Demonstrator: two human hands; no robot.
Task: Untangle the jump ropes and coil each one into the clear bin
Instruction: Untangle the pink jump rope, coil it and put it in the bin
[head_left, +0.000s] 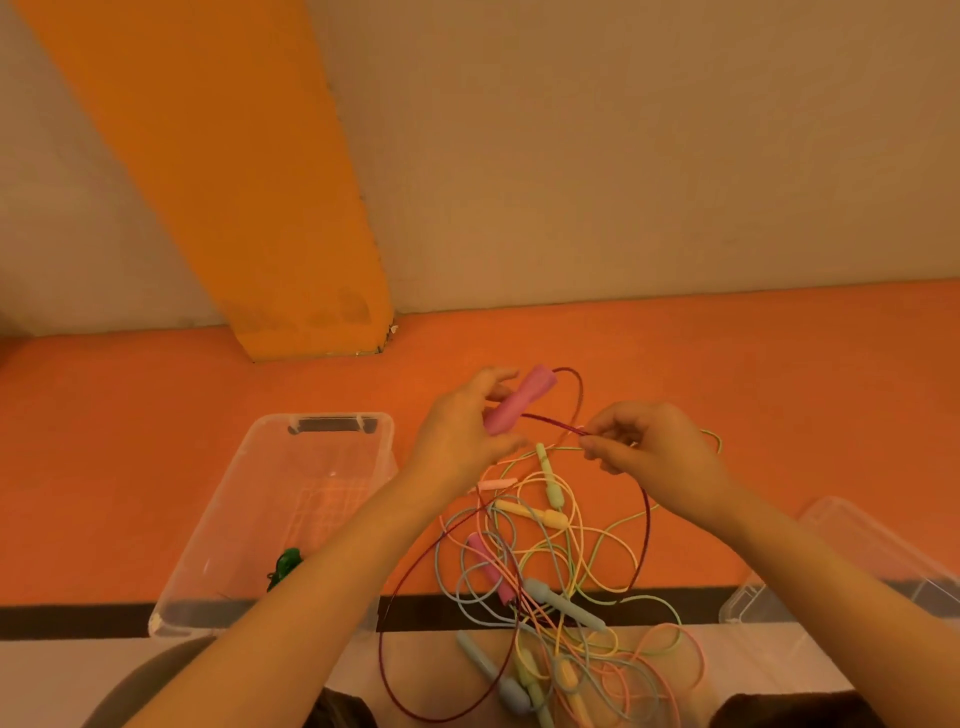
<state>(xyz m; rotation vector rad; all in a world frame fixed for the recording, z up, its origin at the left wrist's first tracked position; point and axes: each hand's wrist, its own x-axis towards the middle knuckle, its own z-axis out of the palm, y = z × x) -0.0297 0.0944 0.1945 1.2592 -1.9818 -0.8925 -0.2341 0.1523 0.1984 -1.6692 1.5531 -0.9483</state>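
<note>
An orange bench (727, 374) runs along the wall. On it at left sits a clear bin (249, 519); in the middle sprawls a tangle of pastel jump ropes (550, 561), spilling over the near edge; at right, another clear container (852, 540).

A clear bin (270, 499) is sitting at lower left of the frame, a small object (284, 566) lying inside it. The tangled ropes (545, 561) are lying at lower centre, right of the bin. Above the tangle, a handle (519, 400) is sitting between both hands. A second bin (852, 561) is sitting at lower right.
</note>
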